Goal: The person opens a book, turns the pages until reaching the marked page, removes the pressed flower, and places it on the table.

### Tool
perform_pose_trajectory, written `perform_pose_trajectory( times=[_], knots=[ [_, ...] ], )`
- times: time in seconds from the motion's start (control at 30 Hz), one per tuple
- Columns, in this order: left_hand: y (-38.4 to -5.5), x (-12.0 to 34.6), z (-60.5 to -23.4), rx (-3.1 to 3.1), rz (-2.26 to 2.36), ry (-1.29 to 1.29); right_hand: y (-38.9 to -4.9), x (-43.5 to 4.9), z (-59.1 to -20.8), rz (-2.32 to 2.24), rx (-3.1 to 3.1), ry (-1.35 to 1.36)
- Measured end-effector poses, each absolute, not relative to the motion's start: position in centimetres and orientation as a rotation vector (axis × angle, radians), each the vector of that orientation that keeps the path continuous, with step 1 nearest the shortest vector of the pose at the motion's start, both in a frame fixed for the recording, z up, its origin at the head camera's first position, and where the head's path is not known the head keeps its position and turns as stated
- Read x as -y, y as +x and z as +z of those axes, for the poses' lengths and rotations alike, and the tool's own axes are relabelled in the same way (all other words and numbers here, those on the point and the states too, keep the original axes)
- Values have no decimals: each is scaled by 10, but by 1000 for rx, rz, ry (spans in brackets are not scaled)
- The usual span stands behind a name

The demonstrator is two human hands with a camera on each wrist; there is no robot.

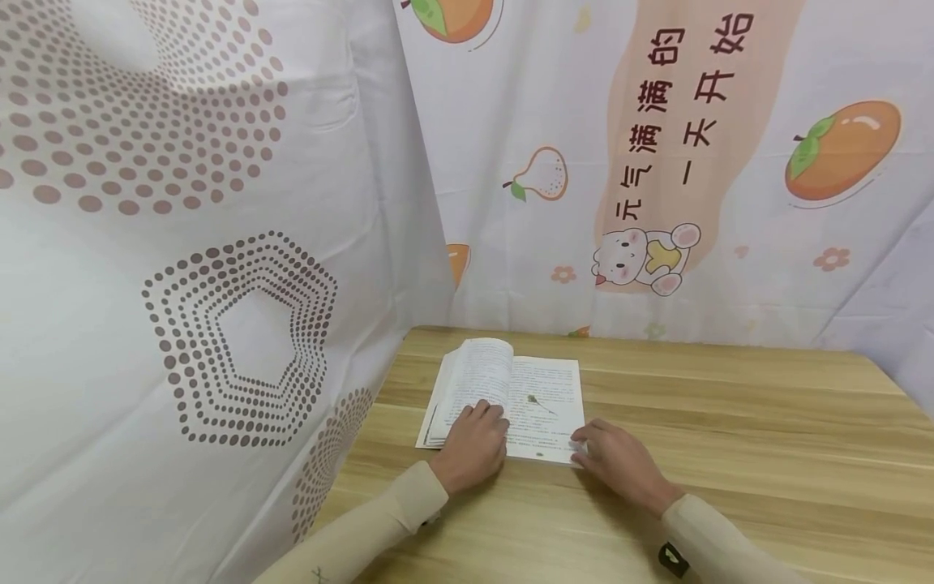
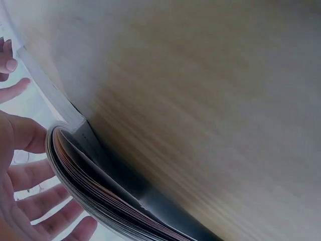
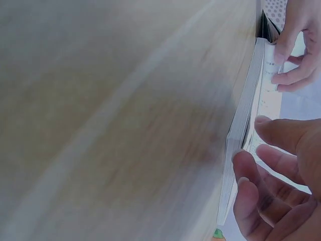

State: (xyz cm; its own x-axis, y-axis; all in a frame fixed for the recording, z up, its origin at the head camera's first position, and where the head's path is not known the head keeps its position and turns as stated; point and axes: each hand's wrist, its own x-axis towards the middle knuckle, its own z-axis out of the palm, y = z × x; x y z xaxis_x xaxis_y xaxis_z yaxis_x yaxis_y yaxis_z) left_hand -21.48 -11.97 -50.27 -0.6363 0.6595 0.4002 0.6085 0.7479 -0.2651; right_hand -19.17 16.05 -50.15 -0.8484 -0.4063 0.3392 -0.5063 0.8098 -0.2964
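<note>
An open book (image 1: 547,377) lies on the wooden table, its left-hand pages (image 1: 485,365) bulging up in a curve. My left hand (image 1: 474,446) rests on the lower part of those pages, its fingers spread over the paper in the left wrist view. On the right-hand page lies a small dried flower with a thin stem (image 1: 533,399). My right hand (image 1: 620,462) is at the book's lower right edge, with loosely bent fingers. In the right wrist view a gap shows between its thumb (image 3: 268,128) and forefinger, close to the page edges.
The wooden table (image 1: 730,422) extends to the right of the book. White curtains with dot patterns (image 1: 241,341) hang at the left, and a fruit-printed curtain (image 1: 511,268) hangs behind the table. A small dark mark (image 1: 540,454) is near the right page's bottom edge.
</note>
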Motion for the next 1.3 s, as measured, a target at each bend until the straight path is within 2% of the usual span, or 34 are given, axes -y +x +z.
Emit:
perform_pose_trajectory(
  times=[0.4, 0.7, 1.03, 1.3],
  knots=[
    [-215, 131, -499, 2617, 45, -914, -215, -153, -498, 715, 2896, 510],
    [-217, 134, -496, 2592, 21, -923, -238, -142, -495, 880, 2889, 525],
    [-220, 132, -498, 2596, -10, -942, -265, -134, -508, 1039, 2906, 384],
    [-220, 131, -500, 2605, -14, -944, -268, -130, -504, 1071, 2938, 305]
  ],
)
